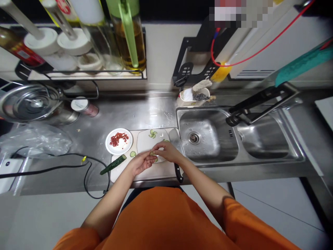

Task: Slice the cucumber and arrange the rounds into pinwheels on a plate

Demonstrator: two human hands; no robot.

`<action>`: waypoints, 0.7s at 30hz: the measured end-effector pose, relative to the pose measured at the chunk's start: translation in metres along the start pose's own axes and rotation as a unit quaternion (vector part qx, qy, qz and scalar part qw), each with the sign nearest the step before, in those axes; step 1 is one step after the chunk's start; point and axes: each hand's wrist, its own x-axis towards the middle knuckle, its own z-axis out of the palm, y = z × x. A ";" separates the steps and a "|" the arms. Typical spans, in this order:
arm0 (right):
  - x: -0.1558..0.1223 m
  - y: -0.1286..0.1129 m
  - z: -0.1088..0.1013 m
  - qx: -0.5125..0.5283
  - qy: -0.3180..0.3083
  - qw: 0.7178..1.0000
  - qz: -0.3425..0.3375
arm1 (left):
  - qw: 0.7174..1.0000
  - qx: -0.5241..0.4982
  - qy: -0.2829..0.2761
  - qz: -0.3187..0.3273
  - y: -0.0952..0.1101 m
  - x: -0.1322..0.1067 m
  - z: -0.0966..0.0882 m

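Observation:
My left hand (pixel 142 161) and my right hand (pixel 166 151) meet over a white plate (pixel 145 142) on a pale cutting board (pixel 156 172). Fingers of both hands pinch a small cucumber slice (pixel 152 153) between them. More cucumber slices (pixel 152 133) lie fanned at the plate's far edge. One loose slice (pixel 133 153) sits on the board beside the plate. The rest of the cucumber (pixel 113 164) lies at the board's left edge. A black-handled knife (pixel 177 163) rests along the board's right side, under my right forearm.
A round white dish of red pieces (pixel 119 140) stands left of the plate. A double steel sink (pixel 208 135) with a black tap (pixel 257 102) is right. A black cable (pixel 88 166), plastic bag (pixel 36 139), pot lid (pixel 28 102) and bottle rack (pixel 85 45) lie left and behind.

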 end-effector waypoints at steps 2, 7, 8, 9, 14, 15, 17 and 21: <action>0.001 0.003 -0.003 0.004 -0.013 1.000 0.012 | 1.000 -0.016 0.003 0.016 0.001 0.001 0.000; 0.006 0.015 -0.003 -0.053 -0.004 0.998 0.040 | 0.994 0.031 0.080 0.066 -0.001 0.003 -0.006; 0.007 0.018 -0.001 -0.075 -0.004 0.996 0.043 | 0.990 0.057 0.103 0.077 -0.004 0.005 -0.007; 0.008 0.021 0.000 -0.102 -0.006 0.994 0.047 | 0.985 0.087 0.123 0.088 -0.007 0.006 -0.008; 0.010 0.027 0.008 -0.262 -0.030 0.962 0.077 | 0.939 0.249 0.184 0.150 -0.023 0.011 -0.007; 0.010 0.027 0.009 -0.289 -0.039 0.953 0.080 | 0.925 0.284 0.194 0.160 -0.026 0.011 -0.007; 0.010 0.026 0.010 -0.332 -0.053 0.938 0.084 | 0.898 0.349 0.207 0.172 -0.030 0.010 -0.005; 0.010 0.025 0.012 -0.371 -0.068 0.923 0.076 | 0.858 0.429 0.216 0.185 -0.034 0.010 -0.004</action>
